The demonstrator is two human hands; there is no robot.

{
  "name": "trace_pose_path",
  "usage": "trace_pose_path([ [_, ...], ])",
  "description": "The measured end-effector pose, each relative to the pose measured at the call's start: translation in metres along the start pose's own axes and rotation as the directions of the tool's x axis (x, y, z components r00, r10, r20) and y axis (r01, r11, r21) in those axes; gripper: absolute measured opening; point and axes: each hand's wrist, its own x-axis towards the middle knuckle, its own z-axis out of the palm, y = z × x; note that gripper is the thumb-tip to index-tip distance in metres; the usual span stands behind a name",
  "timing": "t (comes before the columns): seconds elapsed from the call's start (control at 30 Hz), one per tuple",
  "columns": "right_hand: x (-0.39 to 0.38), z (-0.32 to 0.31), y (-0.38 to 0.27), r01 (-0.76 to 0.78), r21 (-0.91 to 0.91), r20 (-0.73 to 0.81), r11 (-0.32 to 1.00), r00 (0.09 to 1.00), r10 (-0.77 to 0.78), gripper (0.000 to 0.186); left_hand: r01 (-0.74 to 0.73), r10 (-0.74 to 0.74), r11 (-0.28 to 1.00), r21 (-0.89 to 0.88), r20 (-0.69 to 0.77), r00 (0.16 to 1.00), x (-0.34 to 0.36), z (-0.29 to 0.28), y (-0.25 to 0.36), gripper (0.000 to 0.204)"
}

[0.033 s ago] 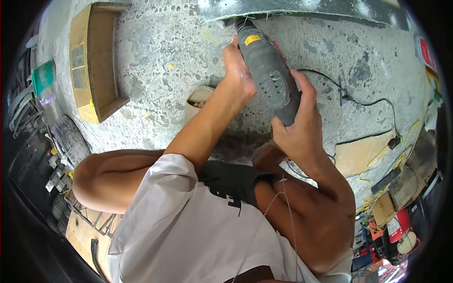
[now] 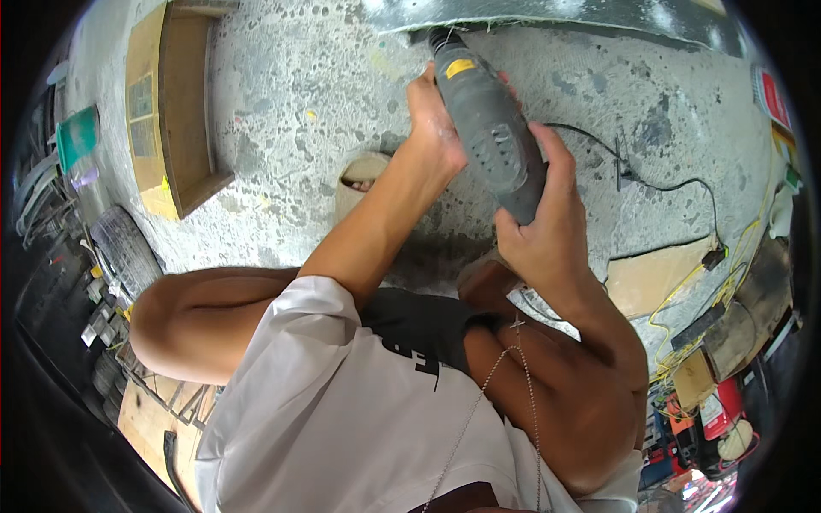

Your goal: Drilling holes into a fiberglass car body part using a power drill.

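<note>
A dark grey power drill (image 2: 492, 124) with a yellow label slants across the upper middle. My right hand (image 2: 543, 209) is wrapped round its rear grip, thumb on the near side. Closer to the front, my left hand (image 2: 434, 115) holds the drill's left side; part of its fingers is hidden behind the body. The chuck end meets the near edge of a dark panel (image 2: 547, 15) with whitish patches and frayed fibres along its rim. Whatever bit is in the chuck is hidden under that edge.
A wooden box (image 2: 147, 128) lies on the rough concrete floor (image 2: 274, 103) at left. A black cord (image 2: 663, 184) trails right, past a cardboard piece (image 2: 654, 278) and yellow cables (image 2: 654, 321). A tyre (image 2: 126, 248) and a green container (image 2: 79, 141) are at far left.
The drill has shifted very slightly to the right along with my hands. Both hands keep the same hold.
</note>
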Motion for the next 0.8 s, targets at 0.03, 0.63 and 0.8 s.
trace_pose_path([
  [0.03, 0.002, -0.001, -0.004, 0.046, -0.043, 0.001, 0.998, 0.999, -0.046, 0.08, -0.011, 0.011, 1.0, 0.015, -0.018, 1.0, 0.0, -0.002, 0.001, 0.072],
  [0.63, 0.058, -0.031, -0.076, -0.015, -0.233, 0.073, 0.972, 0.997, 0.032, 0.07, -0.039, 0.022, 0.98, -0.197, -0.086, 0.996, -0.015, 0.036, 0.0, 0.049],
  [0.8, 0.049, -0.022, -0.076, -0.117, -0.498, 0.037, 0.86, 0.987, 0.155, 0.074, -0.165, 0.143, 0.972, -0.165, -0.136, 0.98, -0.044, 0.043, -0.001, 0.05],
])
